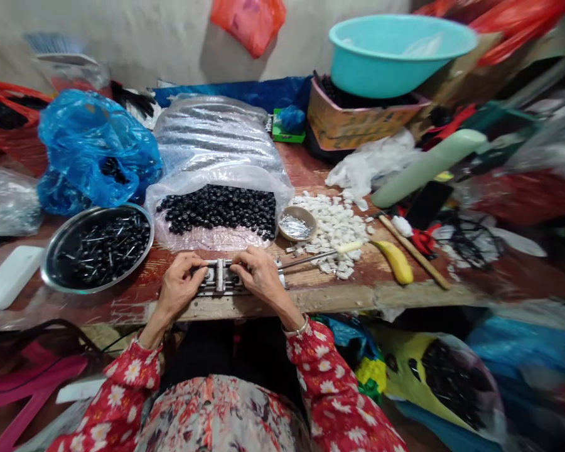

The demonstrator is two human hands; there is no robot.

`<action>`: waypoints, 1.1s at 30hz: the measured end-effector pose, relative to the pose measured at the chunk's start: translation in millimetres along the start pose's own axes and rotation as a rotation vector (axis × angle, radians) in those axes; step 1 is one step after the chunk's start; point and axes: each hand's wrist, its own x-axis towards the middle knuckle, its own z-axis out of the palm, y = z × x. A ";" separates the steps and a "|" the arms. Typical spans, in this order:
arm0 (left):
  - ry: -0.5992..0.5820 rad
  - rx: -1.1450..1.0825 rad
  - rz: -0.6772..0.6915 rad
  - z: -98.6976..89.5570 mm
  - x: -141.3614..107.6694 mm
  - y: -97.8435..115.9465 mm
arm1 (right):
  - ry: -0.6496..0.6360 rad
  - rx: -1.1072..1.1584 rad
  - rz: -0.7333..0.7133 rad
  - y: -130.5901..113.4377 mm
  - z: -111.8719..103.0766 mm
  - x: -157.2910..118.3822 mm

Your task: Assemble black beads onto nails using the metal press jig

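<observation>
A small metal jig (221,275) with rods and a crosspiece sits at the table's front edge, between my hands. My left hand (181,284) is closed at its left end, thumb and forefinger pinched together. My right hand (260,276) bends over the right part, its fingers closed around something too small to make out. A metal lever with a pale yellow handle (351,247) sticks out to the right. Just behind lie black round knobs (221,210) in an open plastic bag, a small bowl of metal pins (296,226) and a heap of white pieces (341,220).
A steel bowl (145,238) of black parts with metal stems stands left, below a blue bag (94,150). Rightward lie a banana (395,262), a wooden stick (417,254) and a green cylinder (428,168). A turquoise basin (400,63) tops a crate (358,122).
</observation>
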 end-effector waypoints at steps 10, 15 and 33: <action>0.059 0.067 0.062 3.9 -2.8 -1.8 | 0.269 -0.137 0.085 84.5 -78.4 25.9; 0.082 0.098 0.068 5.2 -3.6 -4.7 | 0.077 -0.432 0.143 129.5 -90.2 66.6; 0.094 0.094 0.084 8.0 -5.8 -9.2 | 0.188 -0.158 0.166 134.0 -91.2 56.9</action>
